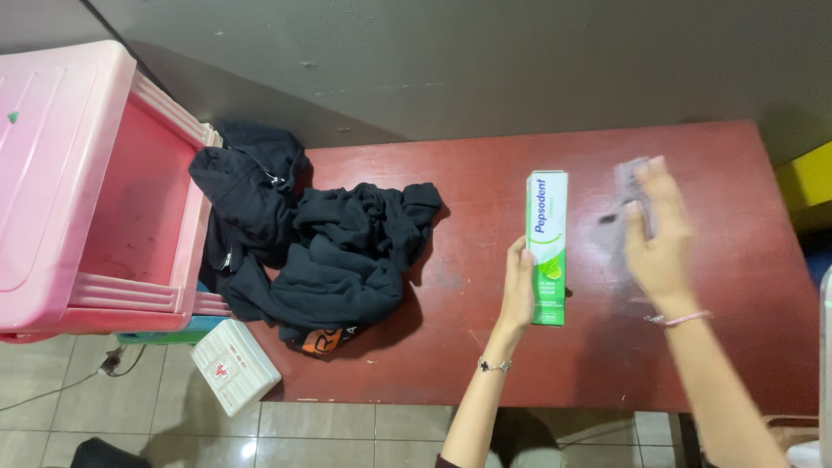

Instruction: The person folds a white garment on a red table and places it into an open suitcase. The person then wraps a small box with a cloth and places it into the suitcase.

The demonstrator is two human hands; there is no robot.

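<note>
A green and white toothpaste box lies lengthwise on the dark red table. My left hand rests against the box's left side, fingers wrapped on its edge. To the right, my right hand is blurred with motion and presses a small grey cloth onto the tabletop. A pink band circles my right wrist, a thin bracelet my left.
A heap of black clothing covers the table's left end and spills into an open pink plastic bin. A small white box sticks out under the table's left corner. A grey wall runs behind; a yellow object sits far right.
</note>
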